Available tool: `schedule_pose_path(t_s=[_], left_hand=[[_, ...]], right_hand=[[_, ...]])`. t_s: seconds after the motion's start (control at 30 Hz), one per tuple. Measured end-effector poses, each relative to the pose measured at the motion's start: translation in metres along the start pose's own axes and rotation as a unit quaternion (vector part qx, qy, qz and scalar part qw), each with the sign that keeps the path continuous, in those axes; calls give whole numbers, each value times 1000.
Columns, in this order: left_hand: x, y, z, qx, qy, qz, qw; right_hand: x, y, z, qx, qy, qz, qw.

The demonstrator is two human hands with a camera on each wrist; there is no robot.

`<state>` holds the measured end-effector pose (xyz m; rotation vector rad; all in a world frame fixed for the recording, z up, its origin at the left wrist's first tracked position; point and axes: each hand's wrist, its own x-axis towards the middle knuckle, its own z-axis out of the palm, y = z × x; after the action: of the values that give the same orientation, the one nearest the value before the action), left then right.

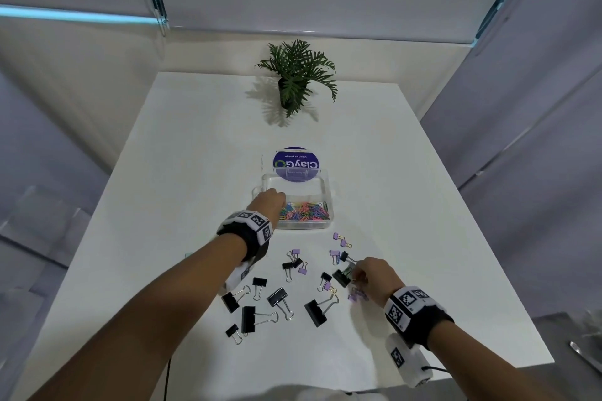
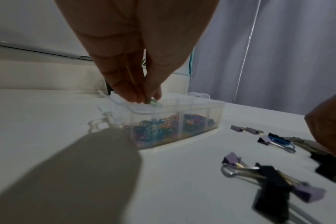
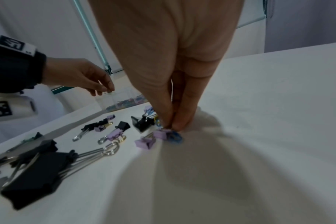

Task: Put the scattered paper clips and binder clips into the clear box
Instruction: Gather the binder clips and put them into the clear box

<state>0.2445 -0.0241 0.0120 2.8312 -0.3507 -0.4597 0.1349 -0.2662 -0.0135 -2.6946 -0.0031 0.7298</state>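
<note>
The clear box stands mid-table, with coloured paper clips heaped in its near compartment. My left hand hovers over the box's left end. In the left wrist view its fingertips pinch a small green clip just above the box rim. Black and purple binder clips lie scattered in front of the box. My right hand is down among them, thumb and forefinger pinched together on a small purple binder clip beside a blue paper clip.
A potted plant stands at the table's far edge. Behind the box lies a round purple label under its clear lid. Large black binder clips lie left of my right hand. The table's right edge is close by.
</note>
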Motion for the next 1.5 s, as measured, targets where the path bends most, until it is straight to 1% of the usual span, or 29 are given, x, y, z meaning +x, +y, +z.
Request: schedule_pose_path(t_s=[0.1, 0.17, 0.23, 0.3, 0.33, 0.43, 0.63, 0.7, 0.87, 0.97, 1.07, 1.17, 1.23, 1.37, 1.5], left_hand=[[-7, 8, 9, 35, 44, 37, 998], [-15, 25, 15, 26, 49, 85, 995], [-25, 45, 23, 18, 5, 140, 990], [-35, 63, 34, 39, -44, 187, 981], [-39, 71, 41, 53, -62, 199, 976], [-48, 87, 59, 53, -95, 187, 976], [-51, 100, 79, 50, -101, 137, 984], [-52, 101, 85, 46, -110, 124, 985], [-55, 95, 83, 17, -94, 95, 991], [-56, 94, 80, 11, -78, 119, 990], [-53, 99, 82, 34, -84, 159, 983], [-50, 103, 84, 71, -102, 162, 979], [-48, 102, 84, 76, -107, 158, 979], [-52, 91, 78, 60, -68, 162, 983], [-58, 59, 69, 22, -21, 131, 991]], right_hand=[[0, 0, 2, -17, -7, -5, 1000], [0, 0, 3, -23, -12, -2, 1000], [1, -1, 3, -23, -15, 5, 1000], [0, -1, 2, -19, -16, 8, 1000], [0, -2, 3, -13, -15, 7, 1000], [-1, -2, 4, -3, -2, 4, 1000], [-9, -3, 7, 19, 30, -1, 999], [-10, -1, 8, 26, 32, -11, 999], [-7, 6, 9, 39, 32, -30, 998], [-2, 6, 4, 53, 31, -28, 998], [2, 4, -9, 58, 58, -19, 996], [11, 3, -26, 64, 81, -14, 995], [17, 0, -37, 66, 98, -13, 993], [31, -13, -54, 79, 130, -27, 988], [47, -34, -64, 87, 147, -45, 984]])
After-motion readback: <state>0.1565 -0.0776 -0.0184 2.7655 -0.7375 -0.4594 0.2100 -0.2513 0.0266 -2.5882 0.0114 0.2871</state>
